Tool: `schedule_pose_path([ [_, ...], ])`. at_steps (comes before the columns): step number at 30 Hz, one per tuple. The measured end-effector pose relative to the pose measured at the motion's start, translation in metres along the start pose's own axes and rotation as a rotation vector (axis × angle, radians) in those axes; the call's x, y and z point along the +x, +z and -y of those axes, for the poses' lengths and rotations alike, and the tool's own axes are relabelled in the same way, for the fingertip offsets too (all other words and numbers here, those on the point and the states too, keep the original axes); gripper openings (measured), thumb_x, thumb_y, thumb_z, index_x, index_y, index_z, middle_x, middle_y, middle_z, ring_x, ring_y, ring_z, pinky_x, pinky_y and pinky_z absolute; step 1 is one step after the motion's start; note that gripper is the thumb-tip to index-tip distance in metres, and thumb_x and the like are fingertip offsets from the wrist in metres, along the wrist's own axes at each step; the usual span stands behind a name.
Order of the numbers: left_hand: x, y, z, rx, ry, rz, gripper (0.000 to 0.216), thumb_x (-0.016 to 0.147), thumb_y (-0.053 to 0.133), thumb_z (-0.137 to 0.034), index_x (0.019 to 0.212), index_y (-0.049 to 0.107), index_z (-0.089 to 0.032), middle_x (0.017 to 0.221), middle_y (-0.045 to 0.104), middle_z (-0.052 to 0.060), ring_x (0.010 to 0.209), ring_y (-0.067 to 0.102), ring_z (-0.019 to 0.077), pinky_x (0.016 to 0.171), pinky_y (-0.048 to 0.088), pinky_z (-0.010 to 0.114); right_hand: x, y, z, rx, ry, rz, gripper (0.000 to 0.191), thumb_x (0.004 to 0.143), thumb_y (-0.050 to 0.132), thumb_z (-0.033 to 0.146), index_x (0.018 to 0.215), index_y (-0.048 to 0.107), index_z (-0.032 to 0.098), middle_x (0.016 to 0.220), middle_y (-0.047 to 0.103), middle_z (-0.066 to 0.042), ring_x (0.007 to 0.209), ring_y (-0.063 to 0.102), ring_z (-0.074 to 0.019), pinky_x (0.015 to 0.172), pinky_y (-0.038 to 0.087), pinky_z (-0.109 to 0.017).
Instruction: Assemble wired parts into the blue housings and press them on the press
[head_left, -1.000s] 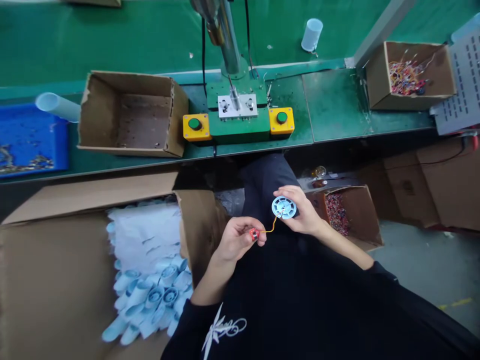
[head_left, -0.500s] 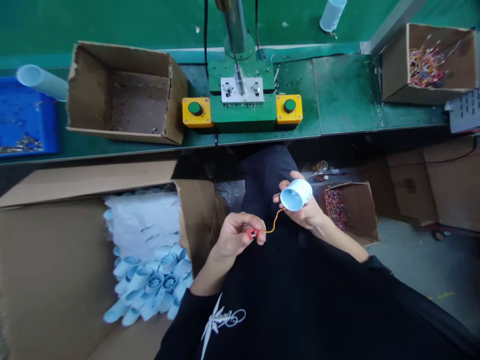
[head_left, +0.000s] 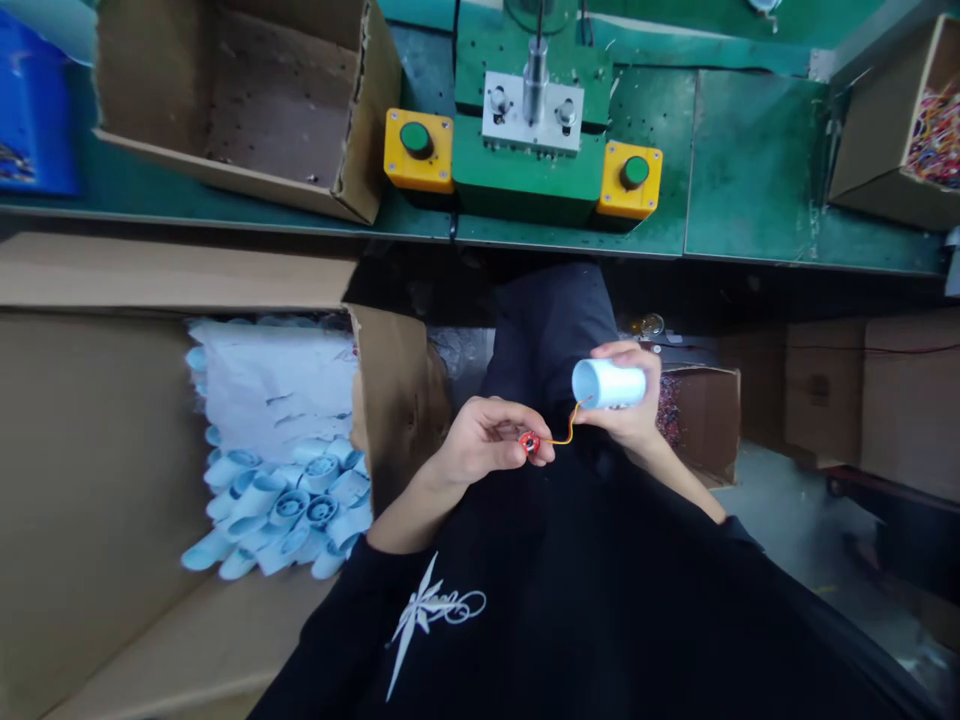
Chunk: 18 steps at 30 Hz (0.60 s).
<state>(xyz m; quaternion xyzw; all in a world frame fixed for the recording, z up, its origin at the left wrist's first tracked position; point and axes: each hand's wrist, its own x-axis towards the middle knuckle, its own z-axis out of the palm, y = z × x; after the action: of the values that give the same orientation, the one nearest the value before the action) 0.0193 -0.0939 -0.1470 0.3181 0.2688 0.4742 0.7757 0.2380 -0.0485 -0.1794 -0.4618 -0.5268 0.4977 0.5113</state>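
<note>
Between the fingertips of my left hand [head_left: 491, 440] is a small round red circuit board [head_left: 529, 443]. Thin yellow and red wires [head_left: 571, 428] run from it into the open end of a light blue plastic tube [head_left: 616, 384]. My right hand [head_left: 636, 415] is wrapped round that tube, which lies nearly level with its open end facing left. Both hands are above my lap, apart from each other, and the wires sag a little between them. What the wires join inside the tube is hidden.
Ahead, a green press fixture [head_left: 532, 185] stands between two yellow button boxes [head_left: 418, 150] on the workbench [head_left: 757, 170]. An open cardboard box [head_left: 352, 130] sits left of it. Lower left, a large carton [head_left: 397, 400] holds many blue tubes [head_left: 289, 507]. Right, a cardboard box [head_left: 862, 160] contains wires.
My right hand has turned the tube from tilted toward me to nearly level, its open end now leftward. My left hand has moved right with the circuit board. The view has shifted downward.
</note>
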Motion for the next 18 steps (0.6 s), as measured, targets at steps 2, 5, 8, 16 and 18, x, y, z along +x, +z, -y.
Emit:
schedule_pose_path([
  [2,0.001,-0.001,0.000,-0.025,0.010,0.012,0.033,0.083,0.089,-0.047,0.096,0.083,-0.018,0.071,0.077,0.006,0.061,0.073,0.0168,0.057,0.061,0.025,0.002,0.002,-0.002,0.156,0.107,-0.031,0.088,0.051,0.095,0.075,0.109,0.046,0.031,0.114,0.059,-0.003,0.105,0.064,-0.0236,0.093,0.055,-0.041],
  [5,0.005,0.000,-0.001,-0.035,0.004,0.028,0.034,0.083,0.089,-0.047,0.096,0.084,-0.017,0.071,0.078,0.006,0.061,0.073,0.0168,0.056,0.061,0.024,0.004,0.007,-0.003,0.311,0.226,0.036,0.091,0.047,0.098,0.072,0.110,0.046,0.032,0.117,0.059,-0.002,0.097,0.064,-0.0195,0.081,0.055,-0.032],
  [8,0.008,0.001,-0.002,-0.052,0.026,0.059,0.031,0.084,0.089,-0.044,0.097,0.084,-0.017,0.071,0.078,0.006,0.062,0.074,0.0156,0.057,0.061,0.022,0.002,0.009,-0.004,0.438,0.208,0.116,0.083,0.049,0.103,0.059,0.108,0.052,0.033,0.116,0.061,0.001,0.092,0.064,-0.0163,0.075,0.052,-0.027],
  [16,0.012,0.004,0.001,-0.062,-0.136,0.034,0.045,0.075,0.093,-0.053,0.094,0.082,-0.013,0.077,0.079,0.007,0.062,0.073,0.0162,0.063,0.064,0.027,0.000,0.009,-0.003,0.477,0.183,0.193,0.081,0.043,0.104,0.060,0.103,0.057,0.032,0.107,0.065,0.002,0.084,0.065,-0.0156,0.074,0.057,-0.030],
  [18,0.014,0.004,0.001,-0.063,-0.162,0.017,0.047,0.074,0.094,-0.053,0.094,0.082,-0.013,0.077,0.079,0.008,0.064,0.074,0.0166,0.065,0.065,0.027,0.001,0.010,-0.001,0.478,0.179,0.197,0.080,0.043,0.104,0.060,0.102,0.056,0.032,0.105,0.065,0.002,0.083,0.065,-0.0155,0.073,0.057,-0.030],
])
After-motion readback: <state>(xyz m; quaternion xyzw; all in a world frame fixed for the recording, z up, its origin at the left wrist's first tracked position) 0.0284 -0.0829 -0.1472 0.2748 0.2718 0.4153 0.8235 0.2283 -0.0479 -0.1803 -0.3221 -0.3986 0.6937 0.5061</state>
